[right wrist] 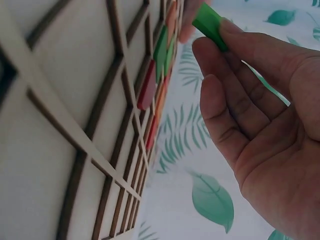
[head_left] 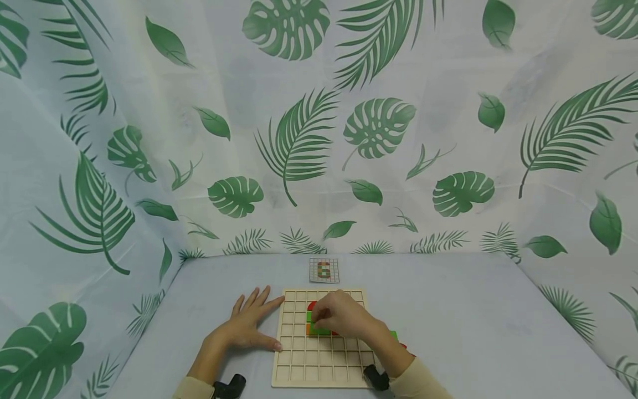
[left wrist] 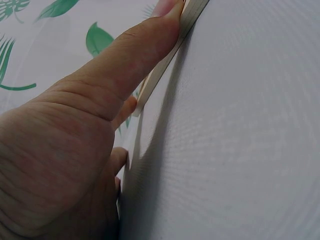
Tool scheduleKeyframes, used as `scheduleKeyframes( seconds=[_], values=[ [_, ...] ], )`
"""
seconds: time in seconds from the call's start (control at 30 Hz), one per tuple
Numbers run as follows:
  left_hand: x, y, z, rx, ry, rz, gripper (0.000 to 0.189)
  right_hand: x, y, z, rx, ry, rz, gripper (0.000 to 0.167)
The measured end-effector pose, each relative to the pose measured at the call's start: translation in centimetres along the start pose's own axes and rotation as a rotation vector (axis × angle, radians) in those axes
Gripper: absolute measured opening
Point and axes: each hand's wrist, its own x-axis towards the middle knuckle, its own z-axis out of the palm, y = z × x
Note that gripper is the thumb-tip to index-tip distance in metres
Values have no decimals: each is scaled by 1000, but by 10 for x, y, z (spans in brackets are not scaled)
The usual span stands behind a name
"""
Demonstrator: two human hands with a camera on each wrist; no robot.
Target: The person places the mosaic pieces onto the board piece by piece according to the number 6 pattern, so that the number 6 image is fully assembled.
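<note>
A square wooden grid board [head_left: 319, 377] lies on the white cloth in front of me. My right hand [head_left: 344, 316] is over its upper middle, pinching a green tile [right wrist: 210, 25] between thumb and fingertip, apart from the board in the right wrist view. Red [right wrist: 146, 87], green [right wrist: 161, 52] and orange tiles sit in some of the grid cells, partly hidden by this hand in the head view. My left hand [head_left: 246, 324] lies with spread fingers at the board's left side, its thumb [left wrist: 150, 42] against the wooden edge.
Beyond the board lies a small card [head_left: 324, 270] with a coloured gridded figure shaped like a 6. More green and red pieces [head_left: 394, 334] show beside my right forearm, partly covered. A leaf-printed curtain [head_left: 309, 221] encloses the back and sides.
</note>
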Motion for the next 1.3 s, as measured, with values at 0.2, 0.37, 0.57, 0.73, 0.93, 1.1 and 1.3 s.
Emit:
scheduleKeyframes(
  seconds=[0.2,0.37,0.57,0.73,0.93,1.1,1.3],
  values=[
    [-1,0,-1,-8,-6,7,114,1,-1,5,1,-8,12,8],
    [-2,0,-1,-24,-13,8,114,1,-2,7,-21,-36,1,7],
    [-2,-1,-1,-22,-12,8,115,2,-4,12,-40,-68,26,8],
    [-1,0,-1,-15,-12,6,114,1,-4,14,-49,-84,28,8],
    [-1,-1,-1,-8,-11,12,113,1,-5,15,-51,-131,32,8],
    [-1,0,-1,-9,-7,14,113,1,-5,17,-94,-142,23,13],
    [-1,-1,-1,-7,-6,15,114,2,-1,20,-135,-151,14,18]
  ],
)
